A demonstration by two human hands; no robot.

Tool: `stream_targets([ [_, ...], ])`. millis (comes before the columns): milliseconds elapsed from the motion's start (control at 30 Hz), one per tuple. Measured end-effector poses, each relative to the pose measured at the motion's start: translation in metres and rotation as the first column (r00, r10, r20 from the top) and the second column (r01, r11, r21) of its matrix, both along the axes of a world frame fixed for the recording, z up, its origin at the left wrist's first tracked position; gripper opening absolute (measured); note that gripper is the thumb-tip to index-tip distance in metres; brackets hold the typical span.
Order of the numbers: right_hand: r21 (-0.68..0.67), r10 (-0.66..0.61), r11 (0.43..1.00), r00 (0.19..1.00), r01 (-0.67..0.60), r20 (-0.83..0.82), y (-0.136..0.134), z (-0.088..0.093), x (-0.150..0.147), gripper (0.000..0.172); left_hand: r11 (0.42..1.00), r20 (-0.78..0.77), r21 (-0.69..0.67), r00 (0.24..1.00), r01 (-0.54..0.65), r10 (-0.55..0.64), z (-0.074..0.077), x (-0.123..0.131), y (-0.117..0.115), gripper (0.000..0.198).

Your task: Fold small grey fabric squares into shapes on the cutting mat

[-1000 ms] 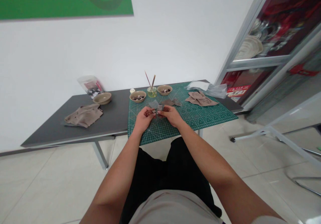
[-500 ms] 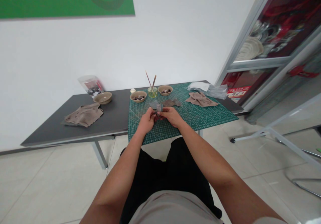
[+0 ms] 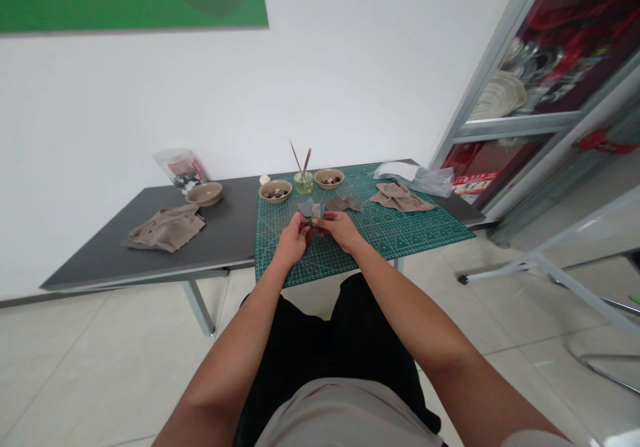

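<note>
Over the green cutting mat, my left hand and my right hand meet, fingers pinched together. Between their fingertips is a small grey piece, thin and sheet-like; its kind is too small to make out, and my fingers cover part of it. Just beyond my hands lie a flat grey scrap, a brown scrap and another grey scrap.
Behind the scraps stand a bowl of dark pieces, a second bowl and a glass jar with brushes. A brown cloth and plastic bag lie right. Leftward are another cloth, a bowl and a clear tub.
My fingers have shifted slightly around the small grey piece, and more of its pale face shows. Both hands stay in nearly the same place; the view has tilted very little.
</note>
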State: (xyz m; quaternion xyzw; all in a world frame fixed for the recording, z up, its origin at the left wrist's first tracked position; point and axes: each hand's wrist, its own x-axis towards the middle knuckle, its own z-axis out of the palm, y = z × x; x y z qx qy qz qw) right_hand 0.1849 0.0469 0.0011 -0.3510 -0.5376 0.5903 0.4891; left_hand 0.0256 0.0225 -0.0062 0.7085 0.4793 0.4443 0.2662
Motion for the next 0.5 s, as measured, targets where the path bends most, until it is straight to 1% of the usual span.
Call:
stream_targets([
  [67, 0.013, -0.049, 0.999, 0.999, 0.049, -0.011, 0.001, -0.002, -0.002, 0.034, 1.000, 0.070, 0.007, 0.997, -0.031, 0.030, -0.002, -0.001, 0.002, 0.009],
  [133, 0.022, -0.101, 0.995, 0.995, 0.102, -0.012, 0.002, -0.006, -0.004, 0.038, 0.995, 0.176, 0.027, 0.980, -0.099, 0.093, -0.004, -0.003, 0.004, 0.006],
  [200, 0.028, -0.121, 0.992, 0.993, 0.121, 0.006, 0.002, -0.009, -0.005, 0.046, 0.983, 0.298, 0.057, 0.943, -0.175, 0.150, -0.004, -0.006, 0.006, 0.002],
  [233, 0.034, -0.114, 0.993, 0.993, 0.113, 0.023, 0.003, -0.010, -0.005, 0.049, 0.979, 0.357, 0.071, 0.921, -0.192, 0.155, -0.004, -0.007, 0.007, 0.004],
  [300, 0.055, -0.062, 0.997, 0.996, 0.058, 0.067, 0.003, -0.011, -0.006, 0.047, 0.983, 0.435, 0.088, 0.894, -0.160, 0.106, -0.001, -0.009, 0.008, 0.010],
  [400, 0.075, 0.000, 0.997, 0.994, -0.008, 0.112, 0.002, -0.009, -0.006, 0.036, 0.994, 0.461, 0.083, 0.887, -0.072, 0.026, 0.003, -0.008, 0.007, 0.012],
  [500, 0.080, 0.011, 0.997, 0.993, -0.020, 0.115, 0.001, -0.005, -0.007, 0.031, 0.992, 0.465, 0.075, 0.884, -0.099, 0.053, 0.006, -0.006, 0.004, 0.010],
])
